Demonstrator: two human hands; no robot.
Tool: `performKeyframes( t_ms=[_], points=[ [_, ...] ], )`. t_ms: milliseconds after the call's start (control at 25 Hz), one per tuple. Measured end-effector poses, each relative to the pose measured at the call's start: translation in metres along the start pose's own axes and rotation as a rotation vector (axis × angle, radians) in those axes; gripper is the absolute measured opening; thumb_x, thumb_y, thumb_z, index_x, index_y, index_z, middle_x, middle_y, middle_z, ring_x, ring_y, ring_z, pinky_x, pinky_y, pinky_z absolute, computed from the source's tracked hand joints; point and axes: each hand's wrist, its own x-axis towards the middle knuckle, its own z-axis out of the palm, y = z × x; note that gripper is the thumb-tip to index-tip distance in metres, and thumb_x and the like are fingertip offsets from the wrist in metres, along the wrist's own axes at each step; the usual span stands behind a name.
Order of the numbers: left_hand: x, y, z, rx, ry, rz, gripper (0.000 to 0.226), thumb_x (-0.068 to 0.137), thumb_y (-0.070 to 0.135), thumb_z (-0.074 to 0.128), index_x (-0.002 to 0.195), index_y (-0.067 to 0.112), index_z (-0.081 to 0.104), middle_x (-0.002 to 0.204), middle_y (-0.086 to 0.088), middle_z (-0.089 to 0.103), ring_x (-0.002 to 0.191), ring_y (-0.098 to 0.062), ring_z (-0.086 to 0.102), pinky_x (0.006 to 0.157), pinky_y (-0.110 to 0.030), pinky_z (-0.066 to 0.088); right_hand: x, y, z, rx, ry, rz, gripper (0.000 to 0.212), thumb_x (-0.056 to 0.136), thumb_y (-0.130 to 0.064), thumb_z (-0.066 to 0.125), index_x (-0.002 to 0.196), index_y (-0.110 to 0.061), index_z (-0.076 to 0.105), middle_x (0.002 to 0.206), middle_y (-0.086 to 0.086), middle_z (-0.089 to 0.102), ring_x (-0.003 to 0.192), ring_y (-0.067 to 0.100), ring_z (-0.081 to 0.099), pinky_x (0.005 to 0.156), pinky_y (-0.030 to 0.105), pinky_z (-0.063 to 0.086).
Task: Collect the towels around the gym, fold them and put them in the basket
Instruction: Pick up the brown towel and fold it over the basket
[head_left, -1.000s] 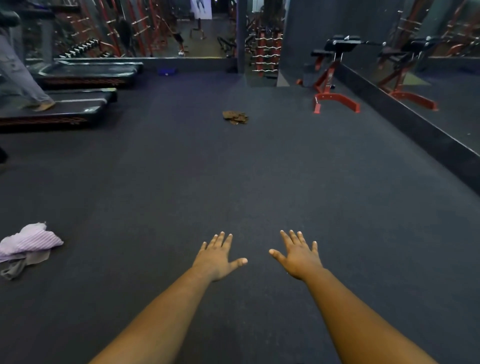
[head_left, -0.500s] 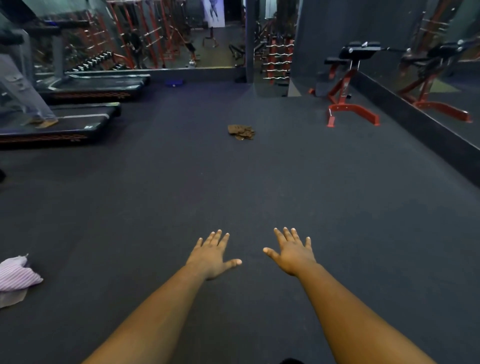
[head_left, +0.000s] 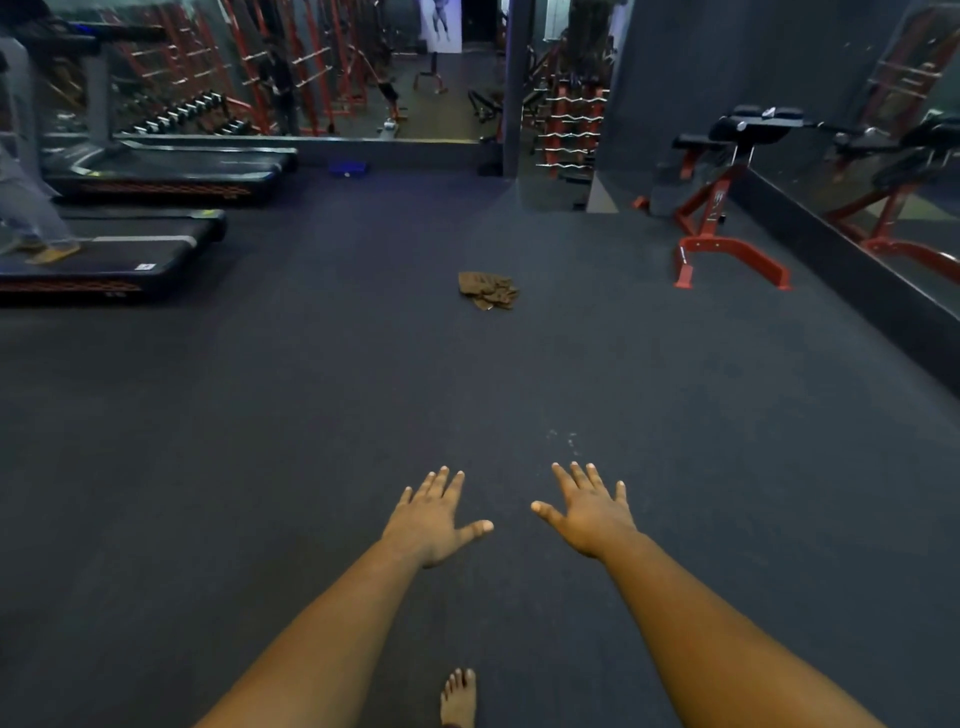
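A crumpled brown towel lies on the dark rubber floor straight ahead, well beyond my reach. My left hand and my right hand are stretched out in front of me, palms down, fingers spread, holding nothing. They hover side by side over bare floor, far short of the towel. No basket is in view.
Two treadmills stand at the left, with a person's legs on the nearer one. A red and black bench stands at the right by a mirrored wall. Dumbbell racks line the back. My bare foot shows at the bottom.
I have moved forward: the brown towel is nearer and lower in view. The striped lilac towel at the left has slid out of frame. Both hands stay open.
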Motion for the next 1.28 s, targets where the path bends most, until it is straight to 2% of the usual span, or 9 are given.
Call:
performKeyframes(
  t_ms=[120, 280, 560, 680, 840, 960, 1160, 1280],
  points=[
    [0.067, -0.022, -0.045, -0.007, -0.006, 0.017, 0.135, 0.050, 0.098, 0.001, 0.163, 0.024, -0.006, 0.171, -0.002, -0.008, 0.158, -0.021, -0.003, 0.127, -0.046, 0.005, 0.063, -0.009, -0.031, 0.034, -0.013, 0.049, 0.102, 0.076, -0.087, 0.011, 0.162, -0.035, -0.005, 0.171, -0.003, -0.007, 0.157, 0.021, -0.013, 0.124, 0.059, -0.008],
    [0.156, -0.041, -0.101, 0.011, -0.027, 0.026, 0.136, 0.050, 0.097, 0.001, 0.163, 0.022, -0.006, 0.171, -0.003, -0.008, 0.158, -0.021, -0.003, 0.127, -0.047, 0.004, 0.151, -0.012, -0.071, 0.052, -0.013, 0.087, 0.089, 0.091, -0.081, 0.022, 0.162, -0.034, -0.005, 0.171, -0.003, -0.007, 0.157, 0.021, -0.013, 0.124, 0.059, -0.007],
    [0.326, -0.056, -0.166, 0.021, -0.041, -0.002, 0.133, 0.054, 0.098, 0.004, 0.163, 0.023, -0.006, 0.171, -0.002, -0.008, 0.158, -0.021, -0.003, 0.127, -0.047, 0.005, 0.330, -0.017, -0.130, 0.067, -0.013, 0.048, 0.088, 0.093, -0.080, 0.023, 0.162, -0.034, -0.004, 0.171, -0.001, -0.005, 0.157, 0.022, -0.012, 0.124, 0.058, -0.006],
    [0.395, -0.060, -0.199, 0.014, -0.060, -0.027, 0.122, 0.066, 0.095, 0.011, 0.163, 0.023, -0.006, 0.171, -0.002, -0.009, 0.158, -0.021, -0.004, 0.127, -0.047, 0.004, 0.410, -0.014, -0.166, 0.056, -0.045, 0.036, 0.093, 0.087, -0.084, 0.018, 0.162, -0.033, -0.005, 0.171, -0.001, -0.006, 0.157, 0.022, -0.012, 0.124, 0.059, -0.006],
    [0.488, -0.073, -0.249, -0.032, -0.052, -0.081, 0.128, 0.059, 0.097, 0.009, 0.163, 0.023, -0.007, 0.171, -0.002, -0.009, 0.158, -0.022, -0.004, 0.127, -0.047, 0.005, 0.517, -0.022, -0.221, 0.051, -0.066, 0.004, 0.093, 0.088, -0.083, 0.018, 0.162, -0.033, -0.005, 0.171, 0.000, -0.006, 0.157, 0.022, -0.012, 0.124, 0.059, -0.006],
    [0.559, -0.090, -0.279, -0.056, -0.057, -0.090, 0.132, 0.054, 0.098, 0.006, 0.163, 0.024, -0.007, 0.171, -0.002, -0.009, 0.158, -0.022, -0.004, 0.127, -0.047, 0.004, 0.595, -0.037, -0.256, 0.028, -0.075, -0.014, 0.101, 0.077, -0.086, 0.010, 0.162, -0.033, -0.005, 0.171, -0.001, -0.007, 0.157, 0.022, -0.012, 0.123, 0.058, -0.007],
    [0.696, -0.135, -0.336, -0.070, -0.056, -0.077, 0.111, 0.080, 0.091, 0.025, 0.163, 0.024, -0.006, 0.171, -0.002, -0.008, 0.158, -0.021, -0.004, 0.127, -0.047, 0.005, 0.734, -0.069, -0.300, 0.014, -0.064, 0.005, 0.087, 0.093, -0.079, 0.024, 0.162, -0.034, -0.005, 0.171, -0.001, -0.006, 0.157, 0.021, -0.013, 0.124, 0.058, -0.006],
    [0.773, -0.168, -0.379, -0.064, -0.079, -0.057, 0.115, 0.076, 0.093, 0.022, 0.163, 0.024, -0.007, 0.171, -0.002, -0.009, 0.158, -0.022, -0.004, 0.127, -0.048, 0.004, 0.807, -0.093, -0.332, 0.017, -0.071, 0.038, 0.087, 0.093, -0.079, 0.025, 0.162, -0.035, -0.005, 0.171, -0.003, -0.007, 0.156, 0.020, -0.013, 0.124, 0.058, -0.006]
  ],
)
